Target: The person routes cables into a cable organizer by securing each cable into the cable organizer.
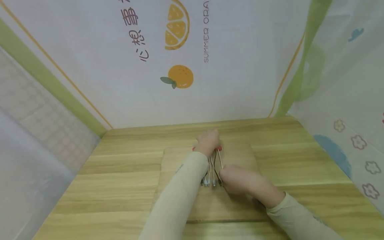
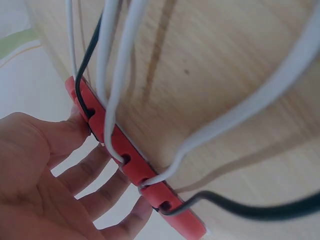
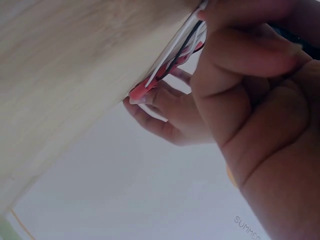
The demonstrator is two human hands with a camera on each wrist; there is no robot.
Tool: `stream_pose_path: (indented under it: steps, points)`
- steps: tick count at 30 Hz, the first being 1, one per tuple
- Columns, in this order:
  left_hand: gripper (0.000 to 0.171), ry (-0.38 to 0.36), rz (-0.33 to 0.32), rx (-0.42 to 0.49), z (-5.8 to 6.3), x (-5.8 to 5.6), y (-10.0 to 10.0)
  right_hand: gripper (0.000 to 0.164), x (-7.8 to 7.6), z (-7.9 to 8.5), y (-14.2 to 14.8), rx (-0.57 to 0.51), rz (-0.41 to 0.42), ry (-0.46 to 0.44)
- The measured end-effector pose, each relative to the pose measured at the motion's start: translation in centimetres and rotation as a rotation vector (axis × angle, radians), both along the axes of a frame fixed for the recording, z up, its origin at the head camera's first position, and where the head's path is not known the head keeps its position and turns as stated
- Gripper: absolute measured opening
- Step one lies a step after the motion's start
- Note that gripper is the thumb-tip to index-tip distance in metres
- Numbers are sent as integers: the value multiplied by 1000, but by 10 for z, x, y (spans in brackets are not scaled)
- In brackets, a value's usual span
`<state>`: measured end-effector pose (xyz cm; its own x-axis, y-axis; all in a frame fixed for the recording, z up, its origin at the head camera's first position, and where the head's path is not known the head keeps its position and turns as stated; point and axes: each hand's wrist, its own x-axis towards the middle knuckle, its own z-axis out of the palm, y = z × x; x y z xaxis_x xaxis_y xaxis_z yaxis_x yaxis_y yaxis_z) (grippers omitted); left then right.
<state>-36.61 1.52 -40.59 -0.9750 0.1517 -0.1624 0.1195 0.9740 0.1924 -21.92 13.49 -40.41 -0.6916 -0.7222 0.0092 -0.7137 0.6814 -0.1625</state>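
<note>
A red cable holder (image 2: 116,141) lies along the far edge of a wooden board (image 1: 177,166), with several white and black cables in its slots. My left hand (image 1: 208,141) holds the strip from the far side; in the left wrist view its thumb and fingertips meet the red edge. Nearer to me, my right hand (image 1: 238,180) has curled fingers pinching a white cable (image 1: 220,159), which runs straight to the holder's right end. Its grip on the cable is partly hidden in the right wrist view. Other cables' plugs (image 1: 207,182) lie on the board between the hands.
Beneath the board is a wood-grain table (image 1: 120,186). A white cloth (image 1: 240,66) printed with oranges hangs behind the table, and more printed cloth (image 1: 345,100) stands at the right side. The left forearm sleeve (image 1: 177,196) crosses over the board.
</note>
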Motion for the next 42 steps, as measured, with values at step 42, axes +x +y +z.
stream_pose_path:
  steps: [42]
  points:
    - [27,201,-145,-47,-6,22,-30,15,-33,-8,20,-124,-74,-429]
